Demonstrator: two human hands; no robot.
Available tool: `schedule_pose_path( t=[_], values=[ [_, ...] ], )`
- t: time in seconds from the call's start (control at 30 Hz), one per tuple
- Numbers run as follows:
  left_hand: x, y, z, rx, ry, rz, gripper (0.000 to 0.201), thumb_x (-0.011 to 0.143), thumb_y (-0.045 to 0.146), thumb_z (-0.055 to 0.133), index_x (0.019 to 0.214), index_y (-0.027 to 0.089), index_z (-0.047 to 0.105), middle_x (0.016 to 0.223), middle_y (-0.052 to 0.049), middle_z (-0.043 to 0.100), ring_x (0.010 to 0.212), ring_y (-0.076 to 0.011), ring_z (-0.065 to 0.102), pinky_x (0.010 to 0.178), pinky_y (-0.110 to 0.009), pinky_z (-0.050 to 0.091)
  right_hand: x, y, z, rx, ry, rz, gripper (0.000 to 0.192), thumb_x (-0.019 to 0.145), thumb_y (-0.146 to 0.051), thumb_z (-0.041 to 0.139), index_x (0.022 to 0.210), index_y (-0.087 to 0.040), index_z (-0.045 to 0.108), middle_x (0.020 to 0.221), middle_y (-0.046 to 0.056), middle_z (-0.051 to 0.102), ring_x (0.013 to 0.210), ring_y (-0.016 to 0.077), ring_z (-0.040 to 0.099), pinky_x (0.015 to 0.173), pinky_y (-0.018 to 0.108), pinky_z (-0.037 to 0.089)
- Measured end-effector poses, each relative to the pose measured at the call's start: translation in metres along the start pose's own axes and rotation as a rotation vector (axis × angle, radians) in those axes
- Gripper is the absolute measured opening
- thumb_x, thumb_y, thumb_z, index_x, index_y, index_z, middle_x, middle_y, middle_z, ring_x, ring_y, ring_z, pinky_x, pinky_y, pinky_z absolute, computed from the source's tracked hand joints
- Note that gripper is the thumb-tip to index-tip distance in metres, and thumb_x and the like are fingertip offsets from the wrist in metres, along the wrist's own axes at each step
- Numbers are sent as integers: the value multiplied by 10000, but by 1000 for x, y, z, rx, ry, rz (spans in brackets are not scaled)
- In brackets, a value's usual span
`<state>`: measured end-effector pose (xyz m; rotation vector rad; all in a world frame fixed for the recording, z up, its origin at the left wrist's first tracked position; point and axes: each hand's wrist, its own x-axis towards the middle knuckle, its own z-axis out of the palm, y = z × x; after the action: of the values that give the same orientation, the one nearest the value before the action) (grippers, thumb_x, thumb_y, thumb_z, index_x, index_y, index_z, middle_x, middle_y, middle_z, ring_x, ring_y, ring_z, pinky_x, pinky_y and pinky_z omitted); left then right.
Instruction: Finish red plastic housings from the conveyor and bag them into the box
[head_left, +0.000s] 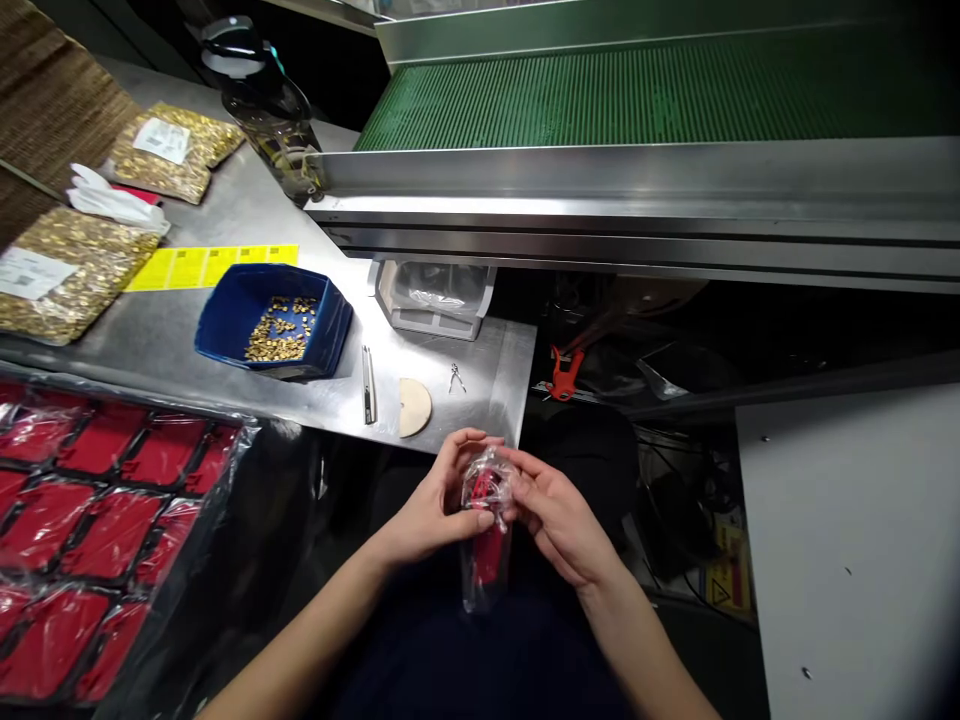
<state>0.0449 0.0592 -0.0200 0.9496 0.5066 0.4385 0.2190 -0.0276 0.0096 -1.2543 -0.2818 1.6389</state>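
Note:
A red part in a clear plastic bag (487,550) is held in front of my body, just past the metal table's near edge. My left hand (442,500) wraps round its left side, with the thumb pressed across the front. At the bag's upper right, the fingers of my right hand (551,505) pinch the crinkled plastic. The bag's lower end hangs below my hands. What the red part is exactly cannot be made out through the film and behind my fingers.
A blue bin (217,320) of small brass pieces stands on the metal table (495,370). Near it lie a utility knife (368,385), a wooden disc (414,407) and small pliers (457,379). Wrapped red parts (112,530) fill a tray at left. A green conveyor (600,95) runs behind.

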Motion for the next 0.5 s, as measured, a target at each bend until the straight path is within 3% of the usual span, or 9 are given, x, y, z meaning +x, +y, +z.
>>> schedule_pose_path(
  t=[0.13,0.2,0.27,0.33,0.4,0.5],
  values=[
    [-7,-16,1,-372,95,-180,315,826,410,738,1050,193,692,1331,-121,631,1089,-261,654,942,-358,537,-11,-8,-4,-647,-68,-202,167,970,-321,646,937,-242,789,914,19,646,790,145,624,761,271,512],
    [-12,-23,6,-567,141,-307,250,859,424,686,873,174,697,1070,-93,694,901,-204,663,870,-325,542,-17,-9,0,-864,-135,-297,184,993,-253,590,986,-266,773,1018,32,661,946,185,644,872,303,507],
    [-17,-29,12,-681,193,-389,290,909,448,624,795,184,667,875,-55,675,800,-174,649,846,-315,540,-24,-6,7,-1035,-234,-321,245,1013,-223,521,1139,-277,724,1087,53,687,1004,218,651,922,347,507],
    [-24,-35,18,-706,259,-417,336,948,485,581,798,192,650,846,-42,674,799,-168,657,869,-320,535,-32,-3,14,-1159,-302,-285,314,1012,-261,523,1300,-288,648,1137,73,709,1021,254,657,947,392,515],
    [-32,-41,21,-692,347,-418,394,946,559,586,833,188,653,889,-53,695,823,-178,669,881,-336,532,-41,2,19,-1206,-359,-204,460,956,-332,640,1411,-304,575,1234,85,704,1077,284,658,980,409,528],
    [-48,-49,18,-478,508,-348,564,913,709,555,825,160,655,829,-54,683,723,-154,623,761,-290,506,-47,14,23,-1182,-471,-105,744,787,-360,825,1471,-289,540,1410,93,636,1247,317,618,1072,396,514]
  ],
)
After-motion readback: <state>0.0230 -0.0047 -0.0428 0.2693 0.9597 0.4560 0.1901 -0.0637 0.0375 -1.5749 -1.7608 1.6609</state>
